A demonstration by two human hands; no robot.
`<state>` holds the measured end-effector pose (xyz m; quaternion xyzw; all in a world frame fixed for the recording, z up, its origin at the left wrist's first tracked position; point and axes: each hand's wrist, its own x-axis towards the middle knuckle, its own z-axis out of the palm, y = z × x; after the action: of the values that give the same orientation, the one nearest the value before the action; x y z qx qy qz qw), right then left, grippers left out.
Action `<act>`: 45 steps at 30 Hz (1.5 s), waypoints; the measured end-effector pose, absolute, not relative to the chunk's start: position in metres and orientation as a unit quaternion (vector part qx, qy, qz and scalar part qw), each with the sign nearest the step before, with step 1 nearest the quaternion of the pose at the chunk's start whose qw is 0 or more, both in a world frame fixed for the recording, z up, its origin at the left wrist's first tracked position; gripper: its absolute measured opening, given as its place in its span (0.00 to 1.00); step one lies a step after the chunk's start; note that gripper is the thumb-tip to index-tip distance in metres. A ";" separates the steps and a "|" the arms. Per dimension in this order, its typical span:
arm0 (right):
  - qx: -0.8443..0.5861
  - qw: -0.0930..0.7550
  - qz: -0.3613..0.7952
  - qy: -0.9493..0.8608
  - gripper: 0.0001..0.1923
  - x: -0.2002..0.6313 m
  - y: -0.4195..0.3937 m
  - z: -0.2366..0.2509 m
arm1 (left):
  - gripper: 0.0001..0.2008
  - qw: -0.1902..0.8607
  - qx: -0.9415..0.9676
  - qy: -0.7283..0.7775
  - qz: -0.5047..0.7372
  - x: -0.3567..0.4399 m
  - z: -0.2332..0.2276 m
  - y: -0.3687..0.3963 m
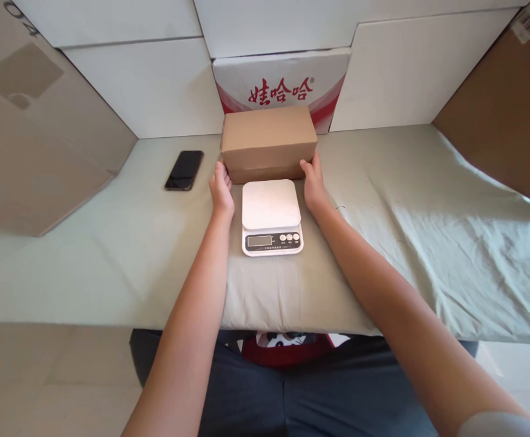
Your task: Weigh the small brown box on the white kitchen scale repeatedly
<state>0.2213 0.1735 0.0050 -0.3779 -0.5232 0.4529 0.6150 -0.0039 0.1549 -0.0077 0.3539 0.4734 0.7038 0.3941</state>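
A closed brown cardboard box [269, 136] is between my two hands, just behind a white digital kitchen scale [271, 206]. My left hand [221, 185] grips the box's lower left end, fingers curled against its side. At the lower right end, my right hand [313, 178] holds it with the thumb on the front face and the other fingers mostly hidden behind the edge. Nothing lies on the scale's plate, and its display looks blank. Whether the box rests on the cloth or is slightly raised, I cannot tell.
A black phone [184, 170] lies left of the box on the green cloth [383, 182]. White boxes [142, 85] and a red-and-white printed carton [283, 82] form a wall behind. Large brown cartons stand at the left [42, 121] and right [501, 109].
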 end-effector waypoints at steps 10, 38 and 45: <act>-0.337 0.648 0.351 -0.587 0.28 0.243 0.123 0.062 | 0.39 0.343 0.472 0.406 0.703 0.007 0.042 0.094; -0.335 0.595 0.423 -0.596 0.39 0.253 0.042 0.011 | 0.40 0.269 0.458 0.474 0.702 -0.002 -0.010 0.007; -0.335 0.598 0.429 -0.588 0.39 0.253 0.042 0.008 | 0.41 0.272 0.443 0.478 0.708 -0.003 -0.012 0.008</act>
<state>0.2527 0.0422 0.0081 -0.3350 -0.5875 0.4294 0.5985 -0.0026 0.0080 -0.0120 0.4431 0.4783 0.7078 0.2720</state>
